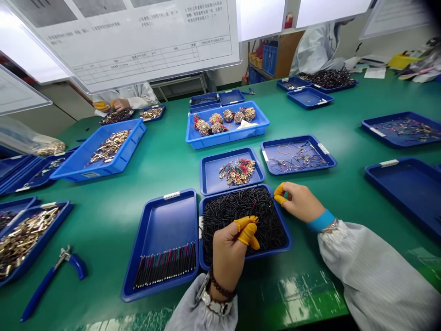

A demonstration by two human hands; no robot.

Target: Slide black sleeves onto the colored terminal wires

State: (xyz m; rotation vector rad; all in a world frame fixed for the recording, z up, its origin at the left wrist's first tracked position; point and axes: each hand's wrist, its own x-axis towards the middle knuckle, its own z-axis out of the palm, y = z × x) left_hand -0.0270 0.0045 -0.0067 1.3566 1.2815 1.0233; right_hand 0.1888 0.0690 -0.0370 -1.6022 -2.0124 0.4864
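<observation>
My left hand, with yellow finger cots, is closed in a pinch over a blue tray full of short black tubes; a thin wire seems to stick up from its fingertips. Just off that tray's right edge, my right hand has its cotted thumb and finger curled close together, and anything between them is too small to make out. On the left, a blue tray holds a row of black-sleeved wires. Behind the tubes, another tray carries a bundle of coloured wires with gold ends.
Pliers lie at the left front. Loose wires lie in a tray at the right. Bins with wire bundles and metal parts stand farther back. Hanging sheets cross the top. Two people sit across the table.
</observation>
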